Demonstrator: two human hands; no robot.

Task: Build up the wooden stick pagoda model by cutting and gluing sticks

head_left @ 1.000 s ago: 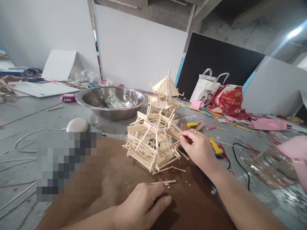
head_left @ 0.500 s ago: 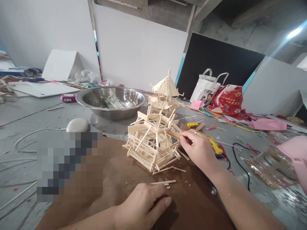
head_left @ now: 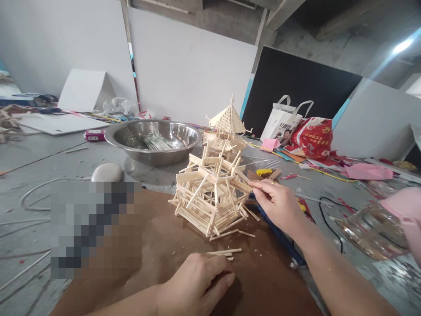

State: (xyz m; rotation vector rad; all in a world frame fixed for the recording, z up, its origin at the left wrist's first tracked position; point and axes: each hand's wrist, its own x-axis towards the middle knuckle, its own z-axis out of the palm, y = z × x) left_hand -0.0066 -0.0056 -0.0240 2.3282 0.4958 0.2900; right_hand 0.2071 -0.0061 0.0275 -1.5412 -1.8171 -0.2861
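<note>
A many-sided open frame (head_left: 213, 193) built from thin wooden sticks stands on a brown board (head_left: 158, 250). At its right side, my right hand (head_left: 278, 204) is closed in a pinch on the end of a wooden stick (head_left: 246, 186) that touches the frame. My left hand (head_left: 197, 283) rests on the board in front, its fingers curled and the thumb near the index finger; what they hold, if anything, is hidden. Short loose sticks (head_left: 230, 251) lie just beyond its knuckles, and others (head_left: 246, 234) lie at the frame's base.
Behind stands a stick pavilion (head_left: 230, 120) with a pointed roof. A steel basin (head_left: 154, 156) holds clear packets. A white rounded device (head_left: 107, 172) and cables lie left. To the right are a blue tool (head_left: 279, 239), a yellow-handled tool (head_left: 265, 172), a clear jug (head_left: 371, 230) and bags (head_left: 311, 136).
My right hand has shifted slightly right and down, and more of the blue tool shows beneath it. My left hand stays almost where it was.
</note>
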